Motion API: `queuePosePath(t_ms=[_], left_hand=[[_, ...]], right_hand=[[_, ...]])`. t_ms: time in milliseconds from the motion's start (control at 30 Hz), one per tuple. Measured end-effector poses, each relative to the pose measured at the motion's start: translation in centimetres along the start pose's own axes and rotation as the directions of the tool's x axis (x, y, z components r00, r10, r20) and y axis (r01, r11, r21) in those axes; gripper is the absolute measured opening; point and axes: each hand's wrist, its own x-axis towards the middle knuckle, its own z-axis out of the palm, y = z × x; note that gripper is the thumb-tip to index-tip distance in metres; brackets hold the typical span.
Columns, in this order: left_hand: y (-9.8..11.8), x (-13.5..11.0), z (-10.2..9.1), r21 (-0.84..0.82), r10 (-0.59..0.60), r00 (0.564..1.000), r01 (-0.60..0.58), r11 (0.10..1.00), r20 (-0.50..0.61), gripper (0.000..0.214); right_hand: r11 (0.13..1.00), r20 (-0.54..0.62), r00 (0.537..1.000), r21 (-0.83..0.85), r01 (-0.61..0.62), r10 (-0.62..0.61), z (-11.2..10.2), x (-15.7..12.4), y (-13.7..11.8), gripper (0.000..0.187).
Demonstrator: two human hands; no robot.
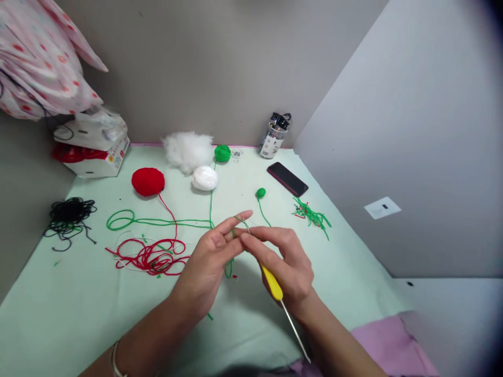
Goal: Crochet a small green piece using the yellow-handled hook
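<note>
My left hand (pixel 210 259) pinches a strand of green yarn (pixel 165 222) between thumb and fingers, the forefinger stretched out with the yarn over it. My right hand (pixel 285 256) grips a crochet hook (pixel 272 283) with a yellow handle, its metal shaft pointing back toward me and its tip at the yarn by my left fingers. The green strand runs left across the pale green table (pixel 78 303) in loops and back to a green yarn ball (pixel 222 153). A small green crocheted piece (pixel 261 193) lies just beyond my hands.
A red yarn ball (pixel 148 181) with a loose red tangle (pixel 151 256), a white ball (pixel 205 178), white stuffing (pixel 187 149), black yarn (pixel 69 213), green scraps (pixel 313 215), a phone (pixel 287 178), a jar (pixel 274 137) and a box (pixel 94 149) stand about. Grey walls close the back and right.
</note>
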Motion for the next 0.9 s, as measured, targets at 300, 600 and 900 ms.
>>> queuePosePath(t_ms=[300, 600, 900], left_hand=[[0.4, 0.2, -0.4, 0.122, 0.01, 0.998, -0.017, 0.992, 0.06, 0.034], [0.3, 0.0, -0.7, 0.289, 0.064, 0.998, -0.06, 0.956, -0.005, 0.034], [0.2, -0.1, -1.0, 0.397, 0.166, 0.985, -0.139, 0.907, -0.035, 0.033]], right_hand=[[0.72, 0.07, 0.893, 0.565, -0.403, 0.445, -0.2, 0.5, 1.1, 0.015], [0.558, 0.128, 0.802, 0.654, -0.511, 0.584, -0.5, 1.1, 1.3, 0.021], [0.805, 0.061, 0.91, 0.446, -0.392, 0.41, -1.1, 0.4, 0.6, 0.023]])
